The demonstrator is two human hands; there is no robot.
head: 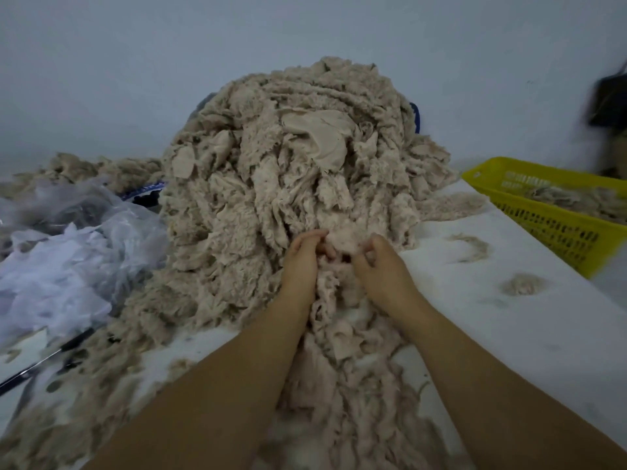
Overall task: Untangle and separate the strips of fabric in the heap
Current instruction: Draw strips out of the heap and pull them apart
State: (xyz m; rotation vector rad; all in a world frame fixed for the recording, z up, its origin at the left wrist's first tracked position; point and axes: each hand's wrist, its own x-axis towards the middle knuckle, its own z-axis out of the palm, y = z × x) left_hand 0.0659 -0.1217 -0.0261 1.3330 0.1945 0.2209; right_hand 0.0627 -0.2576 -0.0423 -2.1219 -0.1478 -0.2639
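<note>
A tall heap of beige fuzzy fabric strips (298,157) rises in the middle of the white table (509,334) against the wall. A trail of strips (342,368) runs from its foot toward me between my forearms. My left hand (302,262) and my right hand (380,266) are at the foot of the heap, close together. Both have curled fingers gripping a clump of strip (342,240) that sits between them.
A yellow slotted basket (556,212) holding some strips stands at the right edge. Crumpled clear plastic bags (61,259) lie on the left, with scissors (44,361) below them. Small fluff tufts (522,284) dot the table on the right. A dark object (610,103) hangs at far right.
</note>
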